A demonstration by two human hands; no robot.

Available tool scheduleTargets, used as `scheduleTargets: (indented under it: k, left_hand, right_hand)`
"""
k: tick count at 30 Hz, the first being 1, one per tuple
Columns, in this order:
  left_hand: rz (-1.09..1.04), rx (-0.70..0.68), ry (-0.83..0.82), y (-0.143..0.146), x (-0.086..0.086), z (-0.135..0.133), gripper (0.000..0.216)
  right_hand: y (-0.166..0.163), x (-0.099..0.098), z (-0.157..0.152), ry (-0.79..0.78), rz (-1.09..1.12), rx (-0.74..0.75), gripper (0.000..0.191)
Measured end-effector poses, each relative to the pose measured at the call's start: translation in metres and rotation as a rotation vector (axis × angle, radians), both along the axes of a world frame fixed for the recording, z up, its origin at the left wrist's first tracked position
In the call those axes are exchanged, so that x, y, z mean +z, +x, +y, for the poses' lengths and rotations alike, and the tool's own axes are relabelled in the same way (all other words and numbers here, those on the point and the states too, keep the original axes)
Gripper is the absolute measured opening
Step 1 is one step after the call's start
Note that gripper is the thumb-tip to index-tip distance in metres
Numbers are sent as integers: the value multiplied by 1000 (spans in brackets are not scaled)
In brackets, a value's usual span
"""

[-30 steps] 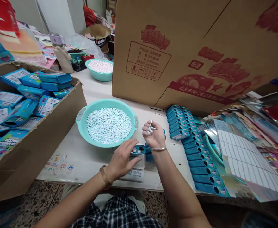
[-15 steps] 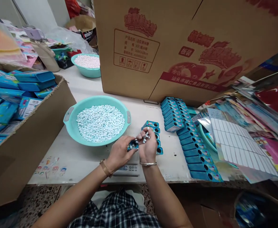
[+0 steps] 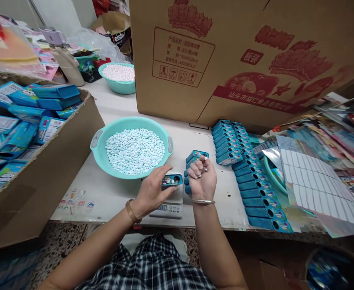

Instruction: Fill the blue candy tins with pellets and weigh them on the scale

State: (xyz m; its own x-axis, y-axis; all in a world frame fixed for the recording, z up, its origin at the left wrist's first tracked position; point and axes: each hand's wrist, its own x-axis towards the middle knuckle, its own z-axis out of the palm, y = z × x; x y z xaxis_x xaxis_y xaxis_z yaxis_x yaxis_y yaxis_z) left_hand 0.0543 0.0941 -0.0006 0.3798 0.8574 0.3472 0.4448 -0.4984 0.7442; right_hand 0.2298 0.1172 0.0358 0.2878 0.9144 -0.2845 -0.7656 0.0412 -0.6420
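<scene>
1. Many loose boxes [image 3: 1,124] fill the carton [image 3: 71,139], seemingly yet to be done.
2. The bowl [image 3: 134,123] holds plenty of candies [image 3: 134,151].
3. My left hand [image 3: 152,189] curves half-open around one box [image 3: 170,177] on the scale [image 3: 173,212]; candies show in it, so probably part-filled.
4. My right hand [image 3: 203,181] curls round a few candies.
5. Stacked boxes [image 3: 254,189] stand in rows, perhaps finished.

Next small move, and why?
I'd probably ease the left hand clear of the blue box at the scale: its thumb and fingers flank the box, and any contact could skew a reading, though I can't tell if they touch. The right hand holds pale candies off to the side, so it can wait.
</scene>
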Motion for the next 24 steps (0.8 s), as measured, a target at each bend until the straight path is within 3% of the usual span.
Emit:
scheduleTargets:
  k: [6, 16, 20, 24]
  left_hand:
    - [-36, 93, 0, -20, 9, -4, 54]
    - [-21, 48, 3, -20, 5, -7, 53]
    - [-2, 30, 13, -24, 4, -9, 51]
    - [24, 43, 38, -31, 4, -13, 47]
  right_hand:
    - [4, 4, -2, 3, -21, -7, 20]
    - [-9, -1, -2, 21, -102, 37, 19]
    - [-1, 0, -11, 63, -339, 109, 23]
    - [16, 4, -26, 46, -784, 288, 26]
